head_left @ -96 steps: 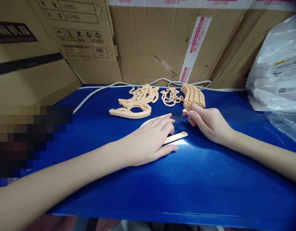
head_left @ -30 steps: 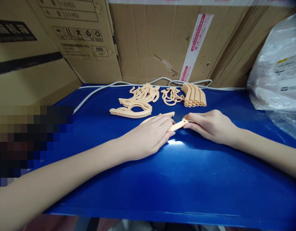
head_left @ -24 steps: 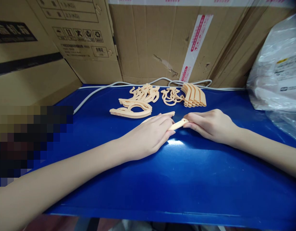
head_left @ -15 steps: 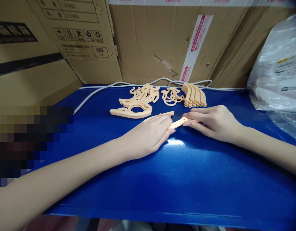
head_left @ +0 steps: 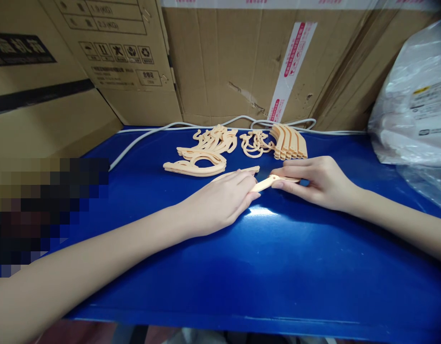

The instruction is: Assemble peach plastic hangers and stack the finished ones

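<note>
Head view shows both hands meeting over a slim peach plastic strip (head_left: 265,183), raised a little off the blue desk (head_left: 278,267) near its middle. The left hand (head_left: 220,203) lies palm down, fingers curled, pinching the strip's near end. The right hand (head_left: 319,181) pinches the far end between thumb and forefinger. Whether a second small piece sits in that pinch is too small to tell. By my reading the step in hand is fine fitting work at the strip's tip, which calls for a steady hold from the left and close alignment from the right.

Another curved piece (head_left: 247,170) lies just behind the left fingers. Further back are stacked hanger bodies (head_left: 195,165), loose hooks (head_left: 254,142) and a row of curved arms (head_left: 290,142). A white cable (head_left: 141,138) runs along the desk's back edge, cardboard boxes (head_left: 224,62) wall it in, and a plastic bag (head_left: 414,105) sits at the right.
</note>
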{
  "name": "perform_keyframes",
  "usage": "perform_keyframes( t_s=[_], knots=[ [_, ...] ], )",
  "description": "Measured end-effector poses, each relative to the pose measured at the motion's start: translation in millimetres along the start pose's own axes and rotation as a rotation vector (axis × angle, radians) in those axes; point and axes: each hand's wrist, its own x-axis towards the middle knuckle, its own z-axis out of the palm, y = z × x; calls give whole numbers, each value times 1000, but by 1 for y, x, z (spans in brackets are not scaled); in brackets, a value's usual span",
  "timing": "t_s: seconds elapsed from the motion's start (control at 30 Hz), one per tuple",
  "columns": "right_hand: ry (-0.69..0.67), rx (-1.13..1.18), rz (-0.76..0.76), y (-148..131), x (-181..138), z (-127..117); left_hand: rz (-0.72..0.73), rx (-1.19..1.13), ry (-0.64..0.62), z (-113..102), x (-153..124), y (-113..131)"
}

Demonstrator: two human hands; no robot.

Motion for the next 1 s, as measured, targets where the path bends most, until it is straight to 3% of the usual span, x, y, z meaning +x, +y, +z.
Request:
perform_keyframes(
  t_s=[0.67, 1.0],
  knots=[
    [55, -171, -79, -5, -2, -6, 16, 12, -24, -1, 0, -1],
    [-46, 93, 49, -5, 2, -8, 46, -18, -19, -2, 0, -3]
  ],
)
